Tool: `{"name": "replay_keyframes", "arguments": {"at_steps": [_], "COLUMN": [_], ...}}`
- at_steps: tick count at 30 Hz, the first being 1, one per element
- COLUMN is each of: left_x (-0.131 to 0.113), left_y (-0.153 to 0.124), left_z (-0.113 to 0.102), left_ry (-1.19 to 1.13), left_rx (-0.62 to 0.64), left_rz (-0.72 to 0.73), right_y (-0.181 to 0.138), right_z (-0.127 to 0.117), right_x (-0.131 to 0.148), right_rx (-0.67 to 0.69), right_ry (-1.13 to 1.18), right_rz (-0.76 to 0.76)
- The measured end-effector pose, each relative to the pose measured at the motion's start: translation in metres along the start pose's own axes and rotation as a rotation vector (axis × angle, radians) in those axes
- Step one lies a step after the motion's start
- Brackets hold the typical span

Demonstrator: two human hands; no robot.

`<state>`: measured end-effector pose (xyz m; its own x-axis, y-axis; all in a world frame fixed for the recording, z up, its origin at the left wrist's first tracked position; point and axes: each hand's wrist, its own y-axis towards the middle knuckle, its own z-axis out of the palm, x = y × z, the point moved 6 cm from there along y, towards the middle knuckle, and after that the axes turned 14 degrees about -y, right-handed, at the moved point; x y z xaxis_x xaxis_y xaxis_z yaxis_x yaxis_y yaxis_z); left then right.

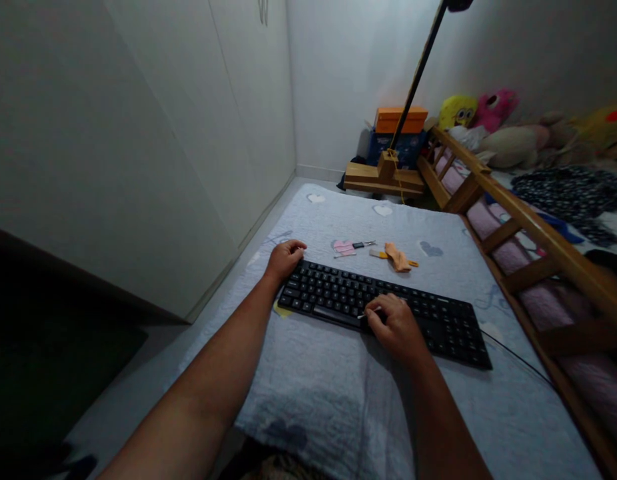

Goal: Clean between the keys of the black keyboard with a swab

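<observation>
A black keyboard (333, 288) lies at a slant on the quilted cloth. My left hand (284, 259) is at its upper left corner, fingers curled against the edge. Over the keys just right of the space bar, my right hand (394, 323) pinches a thin white stick, which looks like a cotton swab (361, 317), its tip low over the keys. Behind the keyboard lie an orange cloth (398, 257) across a yellow-handled tool (378, 254), a small tool with a dark grip (359, 245), and another thin swab-like stick (345, 255).
The light blue heart-patterned cloth (308, 373) covers the work surface. A wooden bed rail (553, 223) runs along the right, with plush toys beyond. The keyboard cable (518, 355) trails right. White cabinet doors (188, 167) stand left; a wooden stand (383, 175) and an orange box (400, 120) are behind.
</observation>
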<state>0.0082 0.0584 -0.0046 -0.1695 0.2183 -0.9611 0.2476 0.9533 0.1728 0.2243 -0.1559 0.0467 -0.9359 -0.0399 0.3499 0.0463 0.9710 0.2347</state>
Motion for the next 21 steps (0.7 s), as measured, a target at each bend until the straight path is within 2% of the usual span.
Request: {"name": "replay_keyframes", "arguments": {"at_steps": [21], "left_x": [0.0031], "left_y": [0.0011], "left_z": [-0.0004], "left_ry": [0.036], "left_rx": [0.003], "left_rz": [0.005], "right_y": [0.0027], "right_z": [0.0002], "right_x": [-0.0082], "right_rx": [-0.057], "right_ry": [0.001], "right_rz": [0.029]}}
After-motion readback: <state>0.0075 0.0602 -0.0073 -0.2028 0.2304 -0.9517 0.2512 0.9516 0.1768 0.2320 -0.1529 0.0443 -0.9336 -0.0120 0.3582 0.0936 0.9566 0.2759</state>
